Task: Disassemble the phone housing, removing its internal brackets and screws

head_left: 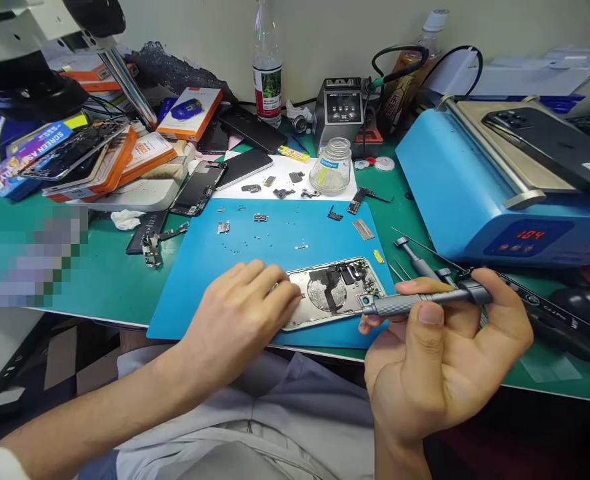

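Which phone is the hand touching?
The opened silver phone shell on the blue mat, insides showing, under the left hand. The screwdriver in the right hand points at it. Other phones lie farther back.

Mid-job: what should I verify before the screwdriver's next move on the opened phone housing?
1. Housing steadied: ok, the left hand rests on the left end of the phone housing.
2. Tool grip: ok, the right hand pinches the screwdriver between thumb and fingers.
3. Tip seated on a screw: cannot tell, too small.
4. Housing flat on the blue mat: ok.
5. Loose small parts apart from the housing: ok.
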The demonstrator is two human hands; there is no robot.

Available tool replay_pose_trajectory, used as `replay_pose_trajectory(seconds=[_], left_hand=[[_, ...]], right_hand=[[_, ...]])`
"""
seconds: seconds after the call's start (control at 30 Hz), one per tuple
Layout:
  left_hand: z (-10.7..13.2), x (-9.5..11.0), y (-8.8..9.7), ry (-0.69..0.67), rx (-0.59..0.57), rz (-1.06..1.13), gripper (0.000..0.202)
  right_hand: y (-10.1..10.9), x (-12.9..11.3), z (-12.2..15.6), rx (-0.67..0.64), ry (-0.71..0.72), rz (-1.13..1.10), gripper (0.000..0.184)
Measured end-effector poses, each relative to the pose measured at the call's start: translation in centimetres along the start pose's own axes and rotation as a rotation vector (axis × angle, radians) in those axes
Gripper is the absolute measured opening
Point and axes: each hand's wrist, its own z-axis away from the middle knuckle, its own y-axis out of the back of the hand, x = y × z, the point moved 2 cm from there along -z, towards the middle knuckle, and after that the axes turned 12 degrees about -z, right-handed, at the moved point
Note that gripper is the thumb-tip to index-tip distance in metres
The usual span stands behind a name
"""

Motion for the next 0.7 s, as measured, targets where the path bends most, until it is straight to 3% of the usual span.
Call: replay_pose_trajectory(seconds=[0.13,0.27,0.43,0.7], left_hand=[[0.0,-0.5,0.2,0.043,-0.011,0.153,0.014],[0.2,-0.6,0.4,0.038,-0.001,0.117,0.012],[0.1,-1.2,1.2,0.161,0.032,0.127,0.008],[-0.4,0.9,0.0,0.071,-0.014,-0.053,0.018]], right_hand=[[0.1,0.0,0.1,-0.005,0.007,0.001,0.042],[0.4,-0.1,0.1,-0.012,0.016,-0.014,0.044],[0.6,0.0,0.2,0.0,0.032,-0.001,0.047],[0.6,-0.2,0.3,0.034,0.046,0.004,0.047]])
